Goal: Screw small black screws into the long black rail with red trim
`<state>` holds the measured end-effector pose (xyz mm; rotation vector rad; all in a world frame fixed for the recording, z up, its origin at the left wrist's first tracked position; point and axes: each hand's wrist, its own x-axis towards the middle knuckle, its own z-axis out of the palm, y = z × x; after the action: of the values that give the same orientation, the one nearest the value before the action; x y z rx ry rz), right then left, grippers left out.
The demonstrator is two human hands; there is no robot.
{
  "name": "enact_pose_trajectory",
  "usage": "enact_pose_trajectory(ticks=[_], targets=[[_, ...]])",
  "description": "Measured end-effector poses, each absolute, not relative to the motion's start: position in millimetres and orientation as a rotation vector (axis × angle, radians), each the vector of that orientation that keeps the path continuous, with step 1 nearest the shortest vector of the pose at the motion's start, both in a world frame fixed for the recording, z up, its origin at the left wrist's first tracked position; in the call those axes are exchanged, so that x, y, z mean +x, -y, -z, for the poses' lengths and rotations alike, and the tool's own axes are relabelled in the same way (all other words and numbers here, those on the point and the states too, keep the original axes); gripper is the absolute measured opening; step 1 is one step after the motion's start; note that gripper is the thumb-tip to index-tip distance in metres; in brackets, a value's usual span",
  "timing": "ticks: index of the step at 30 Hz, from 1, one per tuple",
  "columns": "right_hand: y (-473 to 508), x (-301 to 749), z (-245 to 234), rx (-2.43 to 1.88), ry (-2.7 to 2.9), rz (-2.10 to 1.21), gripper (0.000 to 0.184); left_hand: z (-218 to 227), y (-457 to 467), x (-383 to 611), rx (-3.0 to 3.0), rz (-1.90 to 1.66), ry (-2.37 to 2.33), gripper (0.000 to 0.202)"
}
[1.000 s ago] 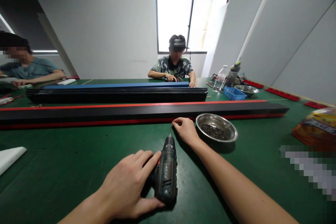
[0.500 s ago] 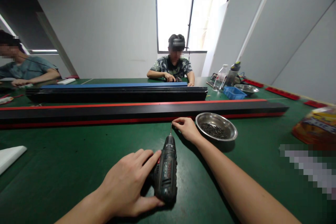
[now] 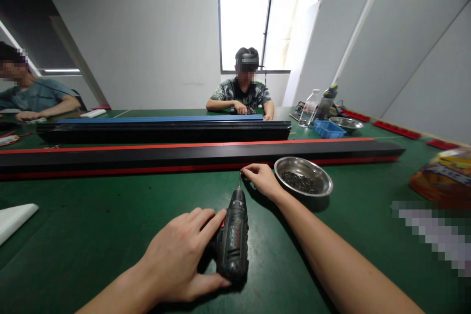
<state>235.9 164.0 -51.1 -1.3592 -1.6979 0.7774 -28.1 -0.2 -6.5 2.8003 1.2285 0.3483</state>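
Note:
My left hand [image 3: 180,255] grips a dark cordless screwdriver [image 3: 232,240] that lies along the green table, its bit pointing at the long black rail with red edges [image 3: 184,156]. My right hand [image 3: 259,179] is pinched at the tip of the bit, right by the rail's near edge; what the fingertips hold is too small to make out. A steel bowl of small dark screws [image 3: 303,182] sits just right of that hand.
A second black rail with a blue strip [image 3: 162,127] lies behind the first. A person sits across the table, another at the far left. Bottles [image 3: 311,107], a blue tray [image 3: 328,130] and another steel bowl stand far right. A white foam piece [image 3: 14,220] lies left, an orange-yellow bag [image 3: 443,174] right.

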Motion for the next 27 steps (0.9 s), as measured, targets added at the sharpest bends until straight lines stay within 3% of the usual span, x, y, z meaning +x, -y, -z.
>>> enact_pose_trajectory(ticks=[8,16,23,27], targets=[[-161.2,231.2,49.3,-1.269,1.618,-0.909,0.032,5.7,0.9,-28.5,2.807,-0.354,-1.233,0.097],[-164.4,228.2,46.3,-1.384,1.644,-0.800,0.030,-2.6,1.6,-21.8,2.780,-0.300,-1.320,0.089],[-155.2,238.6,-16.5,-1.492,1.832,-0.754,0.034,-1.0,-3.2,-12.9,2.784,-0.288,-1.482,0.085],[-147.9,266.9,-58.6,-1.712,1.902,-0.392,0.041,0.7,-5.1,-13.6,2.797,-0.293,-1.484,0.084]])
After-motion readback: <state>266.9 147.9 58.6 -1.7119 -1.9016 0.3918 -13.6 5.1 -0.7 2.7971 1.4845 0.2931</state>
